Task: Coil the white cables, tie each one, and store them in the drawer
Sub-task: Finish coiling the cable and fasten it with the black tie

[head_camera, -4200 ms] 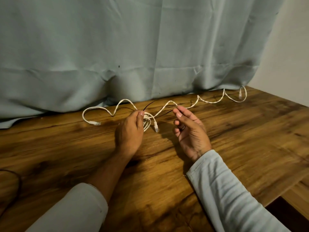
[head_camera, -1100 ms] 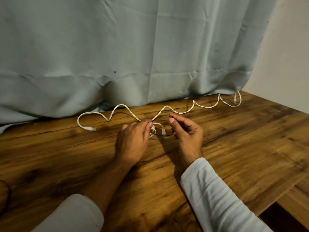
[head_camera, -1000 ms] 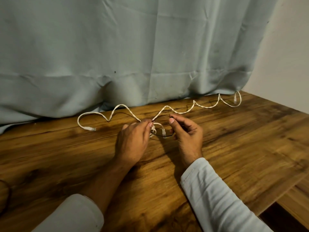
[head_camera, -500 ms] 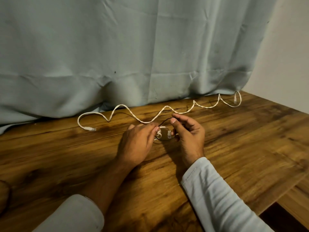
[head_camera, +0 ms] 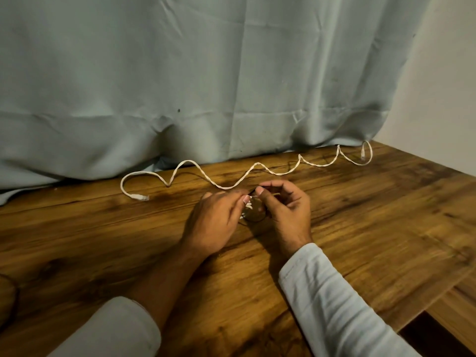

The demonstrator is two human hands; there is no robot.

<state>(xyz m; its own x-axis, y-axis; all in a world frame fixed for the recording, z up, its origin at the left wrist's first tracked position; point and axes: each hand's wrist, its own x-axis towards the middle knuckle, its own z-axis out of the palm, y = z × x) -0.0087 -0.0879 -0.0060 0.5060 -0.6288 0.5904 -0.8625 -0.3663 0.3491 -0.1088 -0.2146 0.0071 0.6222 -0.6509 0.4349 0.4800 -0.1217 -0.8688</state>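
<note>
A small coiled white cable lies between my two hands at the middle of the wooden table, mostly hidden by my fingers. My left hand pinches the coil's left side. My right hand pinches a thin dark tie at the coil's top between thumb and forefinger. A second white cable lies uncoiled in a wavy line along the back of the table, with a plug at each end. No drawer is in view.
A pale blue curtain hangs behind the table and rests on its back edge. A white wall stands at the right. A dark cord loops at the table's left edge. The table ends at the lower right.
My hands drew closer together and slightly toward me with the coil. The right hand went from open fingers to pinching the dark tie. The long cable stayed put.
</note>
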